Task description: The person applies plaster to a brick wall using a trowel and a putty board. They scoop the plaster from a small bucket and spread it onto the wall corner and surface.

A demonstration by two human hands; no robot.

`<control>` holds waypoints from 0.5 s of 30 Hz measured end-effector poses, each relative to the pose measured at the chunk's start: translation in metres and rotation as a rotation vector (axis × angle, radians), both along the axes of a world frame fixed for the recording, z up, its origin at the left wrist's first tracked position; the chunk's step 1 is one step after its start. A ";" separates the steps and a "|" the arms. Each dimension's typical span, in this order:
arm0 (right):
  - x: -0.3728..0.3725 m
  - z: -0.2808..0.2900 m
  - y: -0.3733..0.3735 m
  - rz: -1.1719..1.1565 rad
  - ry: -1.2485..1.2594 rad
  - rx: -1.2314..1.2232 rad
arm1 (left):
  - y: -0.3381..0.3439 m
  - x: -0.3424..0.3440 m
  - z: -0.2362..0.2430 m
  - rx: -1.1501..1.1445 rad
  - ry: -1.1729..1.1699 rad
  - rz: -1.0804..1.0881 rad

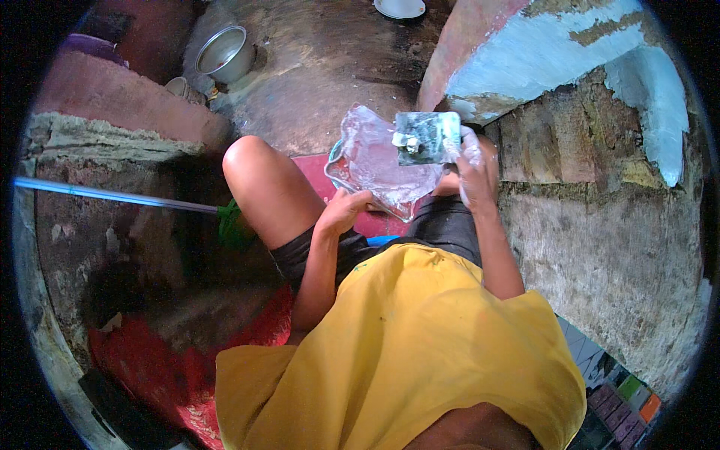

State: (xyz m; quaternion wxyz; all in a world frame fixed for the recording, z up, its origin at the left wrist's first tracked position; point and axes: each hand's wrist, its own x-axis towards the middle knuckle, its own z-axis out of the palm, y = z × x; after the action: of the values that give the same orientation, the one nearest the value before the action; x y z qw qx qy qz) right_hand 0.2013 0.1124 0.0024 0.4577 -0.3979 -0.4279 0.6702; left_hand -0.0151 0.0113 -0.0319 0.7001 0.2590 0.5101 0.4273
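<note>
My left hand (343,213) is closed on the near edge of a shallow, irregular tray or bag-like holder (375,154), coated inside with whitish-pink paste. It sits between my knees. My right hand (472,171), its fingers whitened with paste, grips a flat rectangular dark-green plate (427,139) by its right side. White smears and a small lump mark the plate's face. The plate is over the holder's right part; whether they touch I cannot tell. My right fingertips are partly hidden by the plate.
A rough wall at right bears a pale bluish-white coated patch (540,64). Farther off stand a metal pot (226,55) and a white dish (400,7). A light-blue pole (112,196) reaches in from the left toward my knee. Red cloth (150,367) lies at lower left.
</note>
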 end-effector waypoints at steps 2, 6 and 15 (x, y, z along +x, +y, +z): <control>0.010 0.020 0.007 0.006 -0.097 0.170 | 0.003 -0.002 0.024 0.057 -0.036 0.100; 0.034 0.038 0.020 0.029 -0.111 0.235 | 0.005 -0.010 0.004 0.039 -0.305 0.333; 0.020 0.003 0.000 0.085 0.015 -0.023 | 0.005 -0.011 0.020 0.232 0.025 0.426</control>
State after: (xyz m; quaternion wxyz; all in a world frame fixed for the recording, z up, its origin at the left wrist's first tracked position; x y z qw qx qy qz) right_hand 0.2208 0.1128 0.0058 0.4274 -0.3793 -0.4334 0.6968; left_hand -0.0266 0.0161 -0.0117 0.5534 0.2297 0.5091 0.6179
